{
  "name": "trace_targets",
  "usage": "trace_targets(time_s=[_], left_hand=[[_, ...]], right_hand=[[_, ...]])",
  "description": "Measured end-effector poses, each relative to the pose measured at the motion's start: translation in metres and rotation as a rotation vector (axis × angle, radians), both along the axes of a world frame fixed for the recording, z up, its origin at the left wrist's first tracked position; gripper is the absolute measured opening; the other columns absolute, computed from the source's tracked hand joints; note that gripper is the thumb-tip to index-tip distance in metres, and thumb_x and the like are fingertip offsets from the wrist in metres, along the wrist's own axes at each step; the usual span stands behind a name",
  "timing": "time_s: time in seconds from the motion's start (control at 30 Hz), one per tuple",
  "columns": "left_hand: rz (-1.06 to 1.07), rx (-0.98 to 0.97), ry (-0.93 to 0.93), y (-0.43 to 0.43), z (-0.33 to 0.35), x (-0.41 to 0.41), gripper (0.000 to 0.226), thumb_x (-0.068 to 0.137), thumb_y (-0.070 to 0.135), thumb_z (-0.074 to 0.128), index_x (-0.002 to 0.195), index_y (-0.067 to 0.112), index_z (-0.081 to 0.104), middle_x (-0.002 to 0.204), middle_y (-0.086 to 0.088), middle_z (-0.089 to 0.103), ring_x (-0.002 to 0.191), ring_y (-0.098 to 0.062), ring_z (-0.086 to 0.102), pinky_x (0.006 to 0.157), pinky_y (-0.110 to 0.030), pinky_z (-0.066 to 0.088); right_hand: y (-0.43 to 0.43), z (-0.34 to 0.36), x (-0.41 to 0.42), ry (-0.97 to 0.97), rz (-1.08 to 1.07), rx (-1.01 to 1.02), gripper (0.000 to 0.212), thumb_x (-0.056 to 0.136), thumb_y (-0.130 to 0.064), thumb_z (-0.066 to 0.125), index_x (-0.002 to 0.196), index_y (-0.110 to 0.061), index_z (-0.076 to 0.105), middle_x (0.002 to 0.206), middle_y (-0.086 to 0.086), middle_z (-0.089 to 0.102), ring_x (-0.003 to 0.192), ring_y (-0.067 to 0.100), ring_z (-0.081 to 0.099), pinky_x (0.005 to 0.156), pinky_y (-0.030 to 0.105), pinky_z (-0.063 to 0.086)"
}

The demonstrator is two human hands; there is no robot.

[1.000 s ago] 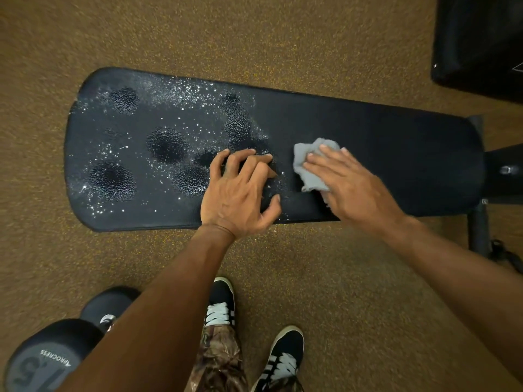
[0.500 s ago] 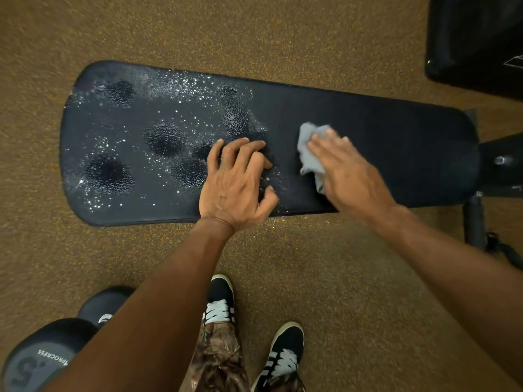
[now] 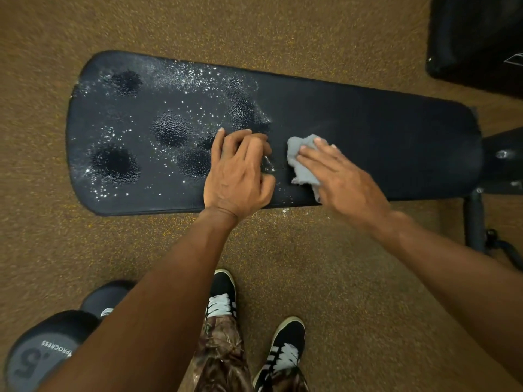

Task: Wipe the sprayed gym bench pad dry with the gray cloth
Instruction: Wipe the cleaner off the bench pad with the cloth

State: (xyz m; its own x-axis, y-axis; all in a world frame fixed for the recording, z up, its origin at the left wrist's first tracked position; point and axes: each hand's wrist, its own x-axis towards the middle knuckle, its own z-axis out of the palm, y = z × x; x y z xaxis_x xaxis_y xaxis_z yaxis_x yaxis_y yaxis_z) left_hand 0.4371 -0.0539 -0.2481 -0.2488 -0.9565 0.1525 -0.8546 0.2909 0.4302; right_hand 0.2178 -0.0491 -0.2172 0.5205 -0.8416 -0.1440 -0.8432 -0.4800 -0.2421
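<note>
Our right hand (image 3: 342,179) pressed the gray cloth (image 3: 302,162) flat under straight, spread fingers at the middle of the bench pad (image 3: 396,137), towards its near edge. Our left hand (image 3: 237,176) rested just beside it, fingers loosely bent, holding nothing. The pad's right half looked dry; spray droplets (image 3: 141,123) covered the left half, so we judged roughly half remained.

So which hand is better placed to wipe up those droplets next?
The right hand: it presses the gray cloth flat on the bench pad, just beside the droplets. The left hand is bare, resting on the pad at the wet edge, and would likely need to lift clear.
</note>
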Motion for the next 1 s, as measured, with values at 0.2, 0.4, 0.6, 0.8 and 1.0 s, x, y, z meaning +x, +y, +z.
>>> trace_targets(time_s=[0.2,0.4,0.6,0.8,1.0], left_hand=[[0.103,-0.010,-0.073,0.001,0.014,0.006,0.047,0.074,0.026,0.051,0.121,0.020,0.057,0.111,0.001,0.066,0.122,-0.029,0.049,0.111,-0.055,0.032],[0.055,0.013,-0.191,0.005,0.004,0.027,0.040,0.088,0.032,0.044,0.125,0.029,0.060,0.138,0.003,0.057,0.129,-0.029,0.046,0.110,-0.053,0.030],[0.065,0.048,-0.194,0.006,0.003,0.024,0.039,0.089,0.034,0.044,0.124,0.030,0.059,0.141,0.005,0.055,0.131,-0.028,0.045,0.113,-0.052,0.027],[0.094,0.054,-0.034,0.003,0.005,0.029,0.038,0.090,0.026,0.041,0.122,0.027,0.063,0.136,0.009,0.062,0.128,-0.024,0.048,0.110,-0.052,0.033],[0.095,0.061,0.057,0.004,0.006,0.030,0.042,0.089,0.017,0.039,0.124,0.024,0.062,0.132,0.008,0.065,0.128,-0.025,0.048,0.109,-0.055,0.034]], right_hand=[[-0.017,-0.013,0.054,-0.128,-0.212,-0.015,0.050,0.099,-0.024,0.048,0.144,-0.001,0.047,0.151,0.016,0.046,0.146,0.037,0.031,0.120,0.050,0.024],[0.012,-0.004,0.021,-0.031,0.044,0.021,0.056,0.094,-0.023,0.040,0.147,-0.006,0.044,0.153,0.011,0.043,0.148,0.029,0.028,0.120,0.051,0.025],[-0.006,-0.008,0.048,-0.109,-0.256,0.053,0.053,0.104,-0.030,0.048,0.151,-0.008,0.037,0.159,0.009,0.033,0.151,0.030,0.018,0.123,0.047,0.019],[0.031,-0.011,0.050,-0.068,0.027,0.032,0.057,0.095,-0.022,0.045,0.149,-0.006,0.040,0.156,0.011,0.039,0.149,0.029,0.025,0.122,0.048,0.022],[0.021,-0.006,0.018,-0.070,-0.195,0.024,0.055,0.096,-0.011,0.059,0.148,-0.005,0.041,0.156,0.012,0.038,0.148,0.032,0.026,0.120,0.051,0.026]])
